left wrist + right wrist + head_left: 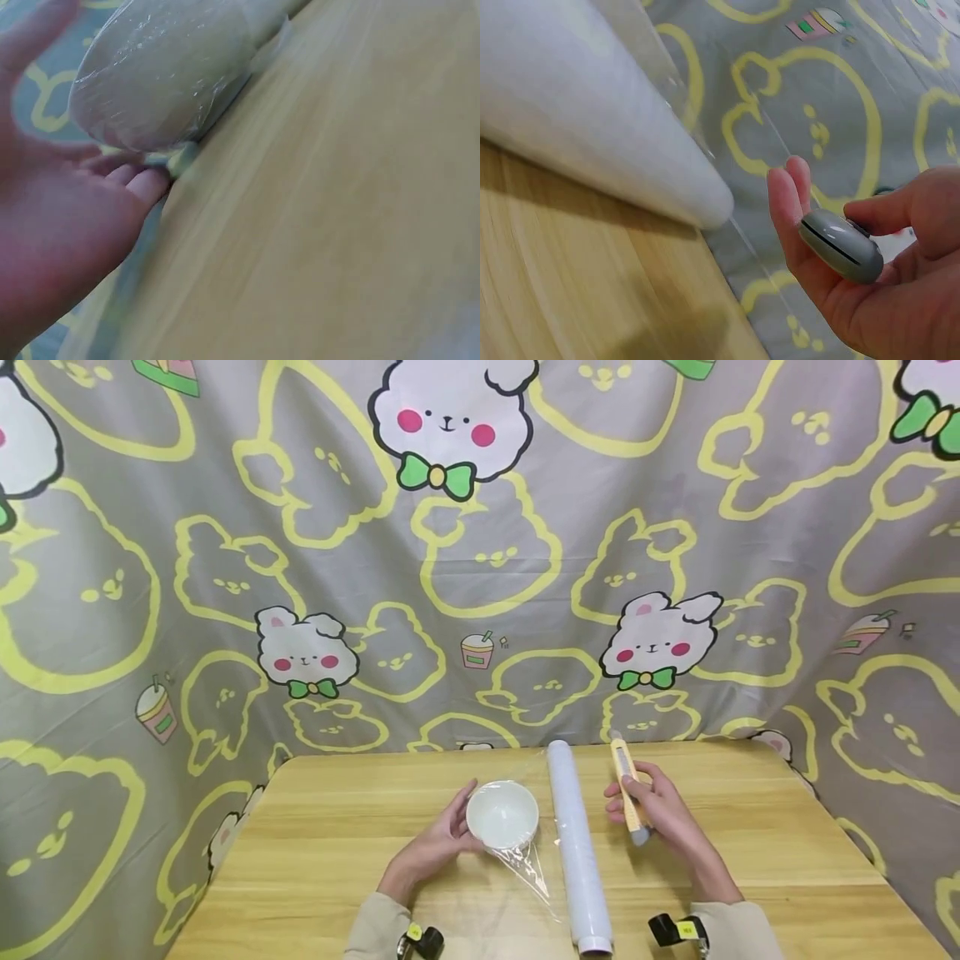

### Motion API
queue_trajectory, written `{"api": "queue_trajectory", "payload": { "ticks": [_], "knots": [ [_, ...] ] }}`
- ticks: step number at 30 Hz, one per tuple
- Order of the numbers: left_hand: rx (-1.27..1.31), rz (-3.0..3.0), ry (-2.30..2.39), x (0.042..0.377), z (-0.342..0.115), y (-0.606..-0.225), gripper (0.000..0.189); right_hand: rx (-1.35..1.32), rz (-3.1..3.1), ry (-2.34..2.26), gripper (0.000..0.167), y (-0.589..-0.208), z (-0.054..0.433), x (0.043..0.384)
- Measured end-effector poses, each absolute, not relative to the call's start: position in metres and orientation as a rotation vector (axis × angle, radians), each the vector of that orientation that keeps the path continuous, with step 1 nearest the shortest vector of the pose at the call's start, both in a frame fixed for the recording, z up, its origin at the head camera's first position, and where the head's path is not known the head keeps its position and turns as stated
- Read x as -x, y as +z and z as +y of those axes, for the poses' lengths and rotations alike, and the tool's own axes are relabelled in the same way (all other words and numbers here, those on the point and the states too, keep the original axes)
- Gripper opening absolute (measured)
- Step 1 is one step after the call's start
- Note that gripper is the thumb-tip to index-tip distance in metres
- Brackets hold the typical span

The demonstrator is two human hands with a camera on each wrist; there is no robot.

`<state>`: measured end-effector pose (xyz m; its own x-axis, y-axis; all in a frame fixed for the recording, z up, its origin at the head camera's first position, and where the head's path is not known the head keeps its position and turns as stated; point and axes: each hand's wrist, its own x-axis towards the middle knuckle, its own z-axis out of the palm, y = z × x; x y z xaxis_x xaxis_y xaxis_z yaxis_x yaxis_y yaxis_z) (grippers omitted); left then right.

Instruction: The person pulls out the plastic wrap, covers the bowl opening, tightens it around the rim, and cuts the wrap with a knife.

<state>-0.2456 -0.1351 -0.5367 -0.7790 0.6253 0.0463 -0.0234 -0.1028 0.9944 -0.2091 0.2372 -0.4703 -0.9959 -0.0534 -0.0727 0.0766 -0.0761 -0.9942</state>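
Observation:
A small white bowl (502, 814) with clear cling film (525, 868) stretched over it sits on the table; loose film trails from its near right side. My left hand (441, 842) is spread at the bowl's left side, its thumb and fingers apart. In the left wrist view the film-covered bowl (165, 75) is just beyond the left fingers (146, 184); whether they touch it is unclear. My right hand (660, 806) holds a yellow utility knife (624, 781) between thumb and fingers, above the table. The knife's grey end (842, 246) faces the right wrist camera.
A long roll of cling film (577, 852) lies front to back between the bowl and my right hand. The wooden table (300, 860) ends at a grey patterned curtain (510, 568) behind and at both sides.

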Motion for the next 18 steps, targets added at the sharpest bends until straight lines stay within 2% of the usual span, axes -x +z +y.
{"api": "queue_trajectory", "payload": {
  "ticks": [3, 5, 7, 13, 18],
  "knots": [
    [-0.507, 1.919, 1.910, 0.244, -0.137, -0.528, 0.077, 0.002, 2.109, -2.209, 0.054, -0.465, 0.221, 0.214],
    [-0.438, 2.076, 1.893, 0.244, -0.133, -0.515, 0.067, 0.014, 2.138, -2.184, 0.054, -0.460, 0.208, 0.219],
    [-0.403, 2.206, 1.873, 0.247, -0.126, -0.497, 0.062, 0.014, 2.166, -2.162, 0.055, -0.456, 0.194, 0.226],
    [-0.627, 2.463, 1.644, 0.271, -0.086, -0.443, 0.046, -0.067, 2.257, -2.061, 0.058, -0.453, 0.160, 0.249],
    [-0.664, 2.510, 1.361, 0.297, -0.054, -0.430, 0.039, -0.074, 2.339, -1.980, 0.058, -0.455, 0.145, 0.264]
  ]
}}
